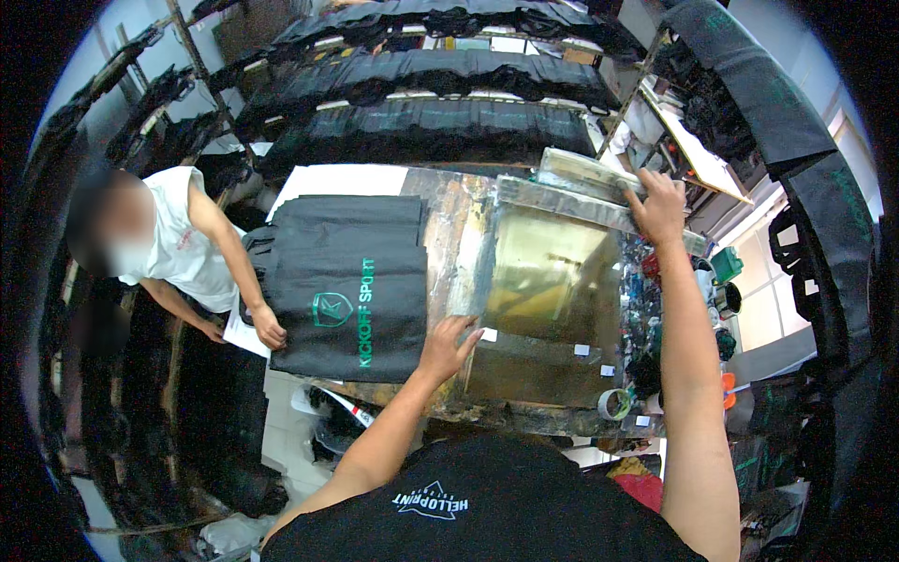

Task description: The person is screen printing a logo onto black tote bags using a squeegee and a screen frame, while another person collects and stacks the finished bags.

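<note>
My left hand (448, 348) is at the near left edge of a screen printing frame (476, 272), its fingers curled on the side bar and the thumb apart toward the mesh. The frame's yellowish mesh (543, 262) has a darker near part with small white patches. At the far right corner my right hand (661, 211) grips the end of a long pale squeegee (585, 173), which lies along the far bar. Left of the frame rests a stack of black fabric bags (375, 234); green print shows on the top one. My fingers partly hide both gripped edges.
A co-worker in a white shirt (211, 234) stands at the left, one hand (269, 330) at the stack's edge. A tape roll (614, 405) lies near the front right; a green container (726, 264) stands at the right. Racks hung with black bags (412, 70) surround the stained table.
</note>
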Tool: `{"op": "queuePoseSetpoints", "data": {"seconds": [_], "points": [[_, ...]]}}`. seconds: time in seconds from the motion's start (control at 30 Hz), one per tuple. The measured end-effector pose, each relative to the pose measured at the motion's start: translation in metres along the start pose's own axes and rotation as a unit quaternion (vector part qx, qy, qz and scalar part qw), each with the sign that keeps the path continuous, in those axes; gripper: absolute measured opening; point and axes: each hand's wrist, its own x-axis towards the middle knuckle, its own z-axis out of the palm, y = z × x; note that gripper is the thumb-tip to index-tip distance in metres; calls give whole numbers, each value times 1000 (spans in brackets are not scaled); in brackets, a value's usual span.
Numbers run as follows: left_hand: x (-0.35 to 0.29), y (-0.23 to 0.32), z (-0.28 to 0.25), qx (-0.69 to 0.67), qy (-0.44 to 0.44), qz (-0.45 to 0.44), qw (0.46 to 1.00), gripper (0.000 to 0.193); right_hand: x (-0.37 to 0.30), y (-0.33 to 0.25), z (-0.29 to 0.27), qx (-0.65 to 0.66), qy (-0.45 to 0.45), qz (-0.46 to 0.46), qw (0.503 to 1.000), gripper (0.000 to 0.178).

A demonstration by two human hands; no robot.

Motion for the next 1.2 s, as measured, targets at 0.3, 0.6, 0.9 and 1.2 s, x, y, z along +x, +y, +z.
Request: {"op": "queuePoseSetpoints", "data": {"seconds": [0.3, 0.6, 0.9, 1.2], "points": [[5, -46, -13, 69, 44, 1, 997, 36, 9, 0, 4, -15, -61, 31, 998, 50], [-9, -189, -52, 437, -58, -199, 876, 77, 17, 8, 6, -2, -30, 5, 1000, 46], [-4, -199, -56, 436, -73, -188, 877, 52, 26, 15, 7, 25, 7, -10, 1000, 48], [-21, -206, -67, 436, -59, -140, 887, 55, 21, 8, 7, 37, 14, -19, 999, 45]]}}
